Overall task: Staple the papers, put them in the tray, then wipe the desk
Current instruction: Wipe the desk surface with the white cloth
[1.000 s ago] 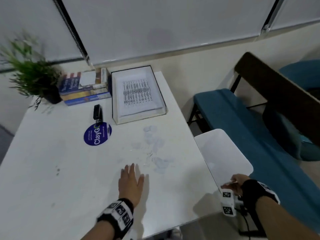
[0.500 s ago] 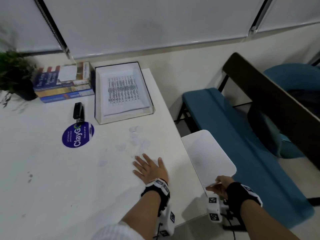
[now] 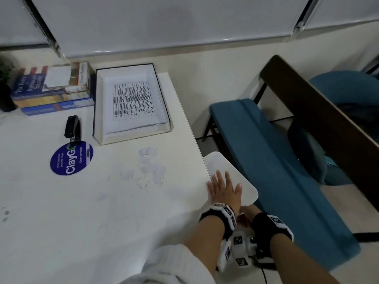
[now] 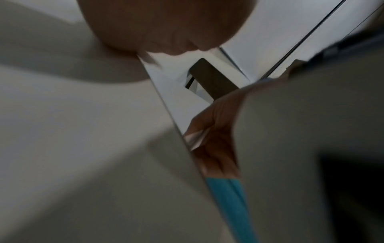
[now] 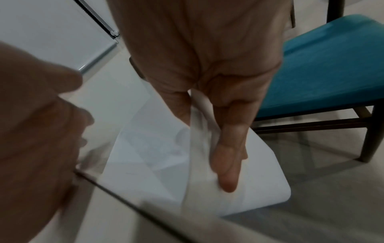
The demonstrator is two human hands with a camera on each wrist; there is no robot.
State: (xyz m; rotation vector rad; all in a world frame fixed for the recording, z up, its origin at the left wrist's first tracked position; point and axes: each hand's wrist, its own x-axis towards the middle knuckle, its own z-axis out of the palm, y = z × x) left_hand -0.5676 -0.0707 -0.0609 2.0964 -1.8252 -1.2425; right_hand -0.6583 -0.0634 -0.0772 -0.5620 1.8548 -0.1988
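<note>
The stapled papers (image 3: 131, 101) lie in the white tray (image 3: 98, 128) at the back of the desk (image 3: 61, 222). The black stapler (image 3: 72, 127) lies to the tray's left. Small white paper scraps (image 3: 151, 167) are scattered on the desk in front of the tray. My left hand (image 3: 222, 188) lies flat with straight fingers at the desk's right edge, partly over a white sheet (image 3: 248, 191) held just beyond that edge. My right hand (image 3: 246, 217) pinches the sheet's (image 5: 259, 180) near side; its fingers (image 5: 226, 148) show clearly in the right wrist view.
A round blue sticker (image 3: 71, 158) is on the desk by the stapler. A stack of books (image 3: 51, 93) and a dark plant pot (image 3: 6, 99) stand at the back left. A teal bench (image 3: 276, 160) and a dark chair back (image 3: 317, 111) stand right of the desk.
My left hand has slid flat across the desk from its middle to the right edge, onto the white sheet. The right hand has kept its hold on the sheet.
</note>
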